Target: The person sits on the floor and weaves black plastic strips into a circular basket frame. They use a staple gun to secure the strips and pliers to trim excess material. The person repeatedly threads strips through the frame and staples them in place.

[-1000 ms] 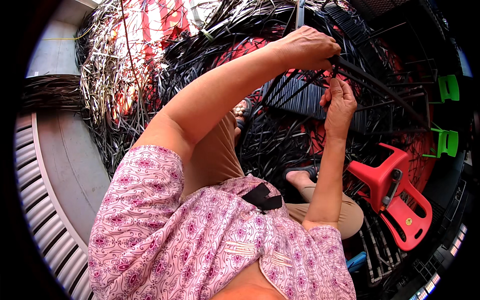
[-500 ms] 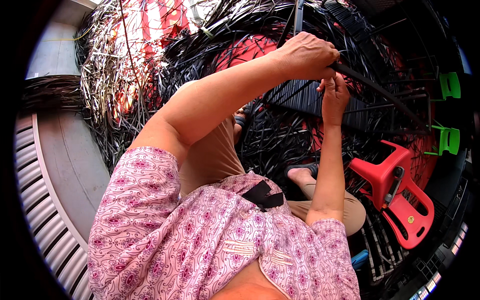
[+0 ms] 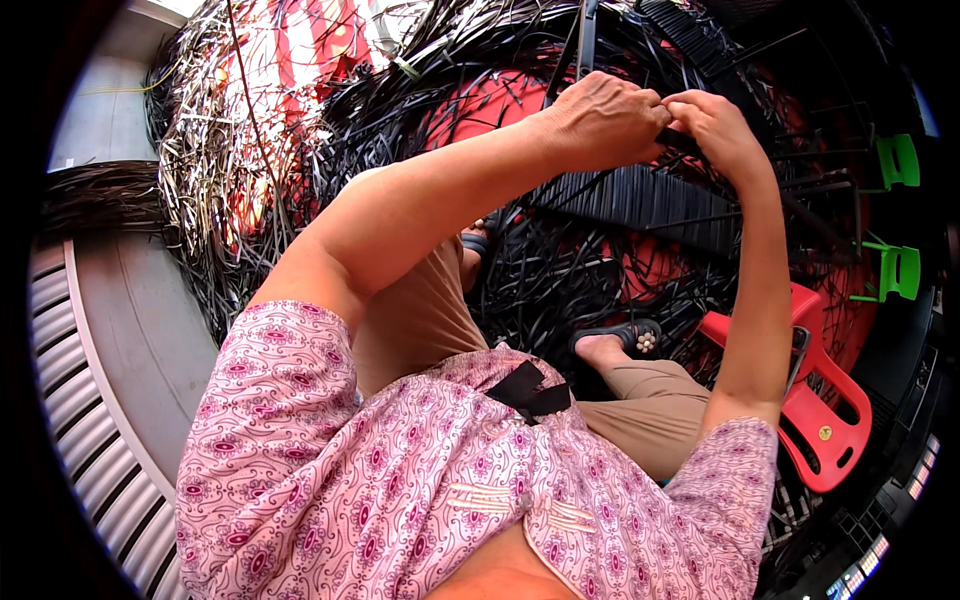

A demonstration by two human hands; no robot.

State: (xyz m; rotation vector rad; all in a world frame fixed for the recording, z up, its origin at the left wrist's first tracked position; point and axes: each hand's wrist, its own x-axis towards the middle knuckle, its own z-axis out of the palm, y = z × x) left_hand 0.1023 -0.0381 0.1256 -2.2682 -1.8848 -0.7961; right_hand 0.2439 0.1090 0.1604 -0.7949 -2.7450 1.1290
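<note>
My left hand is closed at the black bar of a metal frame, its fingers curled over the bar's upper part. Close against it, my right hand arches over the same bar. Its thumb and fingertips are bent together by the left fingers, and whatever they pinch is hidden. Below both hands a panel of black woven strips spans the frame. Loose black strips lie tangled on the red floor around my sandalled feet.
A red plastic stool with a tool on it stands at the right, partly behind my right forearm. Two green chairs are farther right. A large heap of strips fills the far left, with a slatted metal grille nearer.
My right hand has risen from below the bar to above it, beside my left fingers, and the right elbow has swung outward. The left hand has barely moved.
</note>
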